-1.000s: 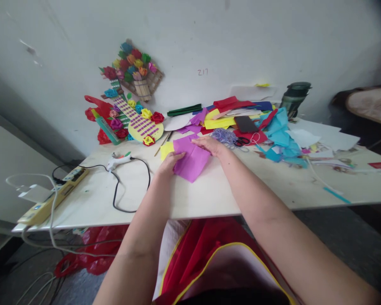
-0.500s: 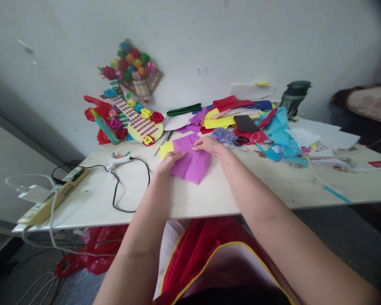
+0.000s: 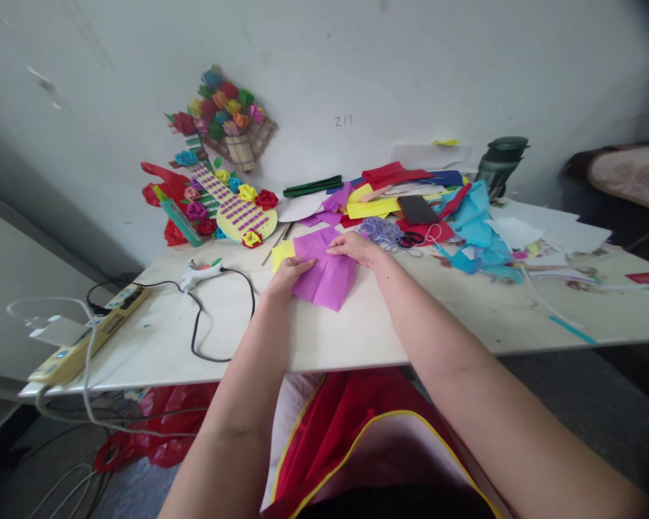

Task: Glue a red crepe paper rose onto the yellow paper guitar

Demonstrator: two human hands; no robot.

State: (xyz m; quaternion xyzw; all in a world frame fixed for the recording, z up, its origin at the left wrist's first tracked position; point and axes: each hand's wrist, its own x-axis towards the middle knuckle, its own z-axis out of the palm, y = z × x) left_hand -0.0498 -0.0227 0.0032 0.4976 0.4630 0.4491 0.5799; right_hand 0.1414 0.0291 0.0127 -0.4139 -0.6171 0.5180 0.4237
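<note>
A creased sheet of purple crepe paper (image 3: 324,277) is held between my two hands above the table, in the middle of the head view. My left hand (image 3: 289,275) grips its left edge, thumb on top and the other fingers beneath. On the upper right part, my right hand (image 3: 355,248) pinches the paper between thumb and fingertips. Behind my left hand lies a small yellow piece of paper (image 3: 284,252). A tangle of lilac yarn (image 3: 379,232) and dark-handled scissors (image 3: 411,238) lie just past my right hand.
At left are a glue gun (image 3: 201,274) with a looping black cord and a power strip (image 3: 94,335). A decorated paper guitar (image 3: 246,216) leans at the back. Coloured paper (image 3: 371,207), a dark bottle (image 3: 502,167) and blue crepe scraps (image 3: 473,227) spread rightward.
Almost nothing differs. The purple paper's lower edge has shifted up very slightly, and both hands keep their hold.
</note>
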